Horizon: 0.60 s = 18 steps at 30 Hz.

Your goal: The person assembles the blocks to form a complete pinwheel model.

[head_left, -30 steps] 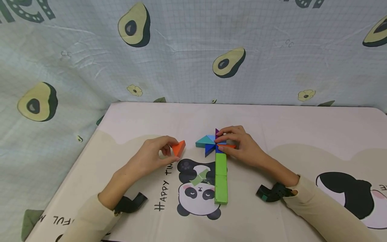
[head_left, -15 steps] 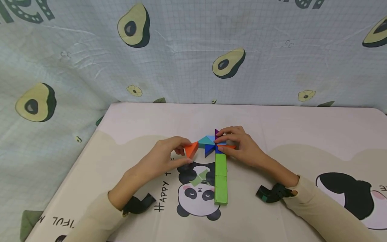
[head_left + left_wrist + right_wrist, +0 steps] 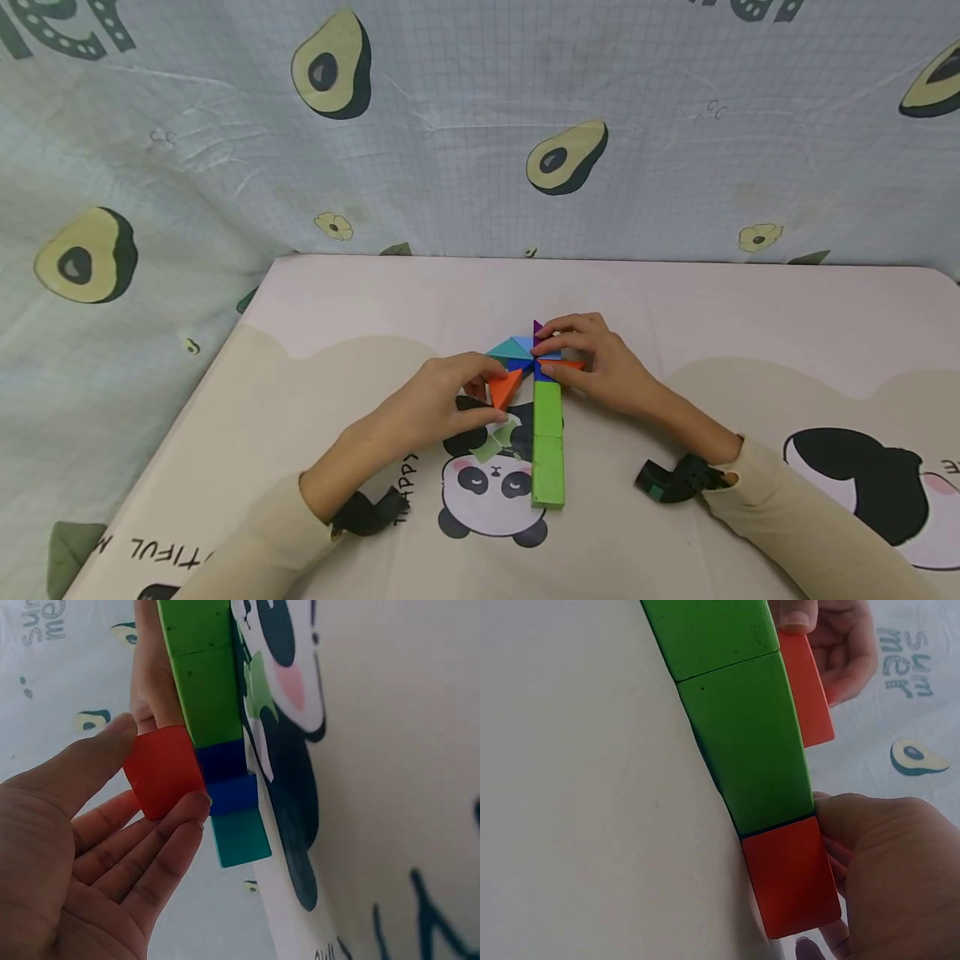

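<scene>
My left hand [image 3: 431, 402] pinches an orange triangular block [image 3: 505, 388] between thumb and fingers, just left of a flat pinwheel of triangular blocks. In the left wrist view this orange block [image 3: 166, 771] lies close beside the dark blue block [image 3: 232, 793]. Teal [image 3: 508, 350], dark blue, purple [image 3: 537, 328] and light blue triangles make up the pinwheel, with a second orange triangle [image 3: 567, 364] on its right. My right hand [image 3: 603, 367] holds the pinwheel's right side between thumb and fingers, partly hiding it. Two green blocks [image 3: 548, 408] extend below it in a line.
A pale cloth with a printed panda [image 3: 491, 492] covers the table [image 3: 360, 292]. Behind stands a curtain [image 3: 450, 83] with avocado prints. Black wrist mounts [image 3: 371, 512] sit at both sleeves.
My left hand has carried the orange triangular block rightward and slightly down, to the pinwheel's lower left. My right hand has stayed in place.
</scene>
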Tool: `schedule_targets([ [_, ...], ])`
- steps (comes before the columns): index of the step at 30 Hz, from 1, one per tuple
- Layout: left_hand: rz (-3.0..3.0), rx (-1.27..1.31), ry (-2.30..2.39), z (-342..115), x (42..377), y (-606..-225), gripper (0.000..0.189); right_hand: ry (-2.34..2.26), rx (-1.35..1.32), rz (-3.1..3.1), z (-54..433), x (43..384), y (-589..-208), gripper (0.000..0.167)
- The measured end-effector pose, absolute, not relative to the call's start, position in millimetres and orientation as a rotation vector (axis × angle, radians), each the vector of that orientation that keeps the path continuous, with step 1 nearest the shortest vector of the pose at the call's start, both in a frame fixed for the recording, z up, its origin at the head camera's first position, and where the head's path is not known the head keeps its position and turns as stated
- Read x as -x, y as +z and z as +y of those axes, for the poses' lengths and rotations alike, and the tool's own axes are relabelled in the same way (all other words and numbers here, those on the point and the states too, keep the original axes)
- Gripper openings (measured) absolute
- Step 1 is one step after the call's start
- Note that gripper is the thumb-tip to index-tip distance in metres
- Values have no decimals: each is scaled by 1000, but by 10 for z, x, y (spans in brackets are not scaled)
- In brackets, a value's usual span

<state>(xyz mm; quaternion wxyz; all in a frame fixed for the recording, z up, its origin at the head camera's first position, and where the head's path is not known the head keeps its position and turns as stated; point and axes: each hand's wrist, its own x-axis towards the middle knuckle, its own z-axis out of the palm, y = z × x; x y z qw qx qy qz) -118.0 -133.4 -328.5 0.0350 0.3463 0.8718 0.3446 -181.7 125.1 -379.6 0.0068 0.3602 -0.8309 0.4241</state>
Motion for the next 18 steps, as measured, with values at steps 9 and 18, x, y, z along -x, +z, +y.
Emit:
schedule_targets([
  [9, 2671, -911, 976, -1237, 1131, -3308, 44, 1322, -1136, -2592, 1250, 1817, -3795, 24],
  [18, 2678, -842, 916, -1217, 1098, -3358, 44, 1336, -1135, -2595, 1252, 1809, -3796, 24],
])
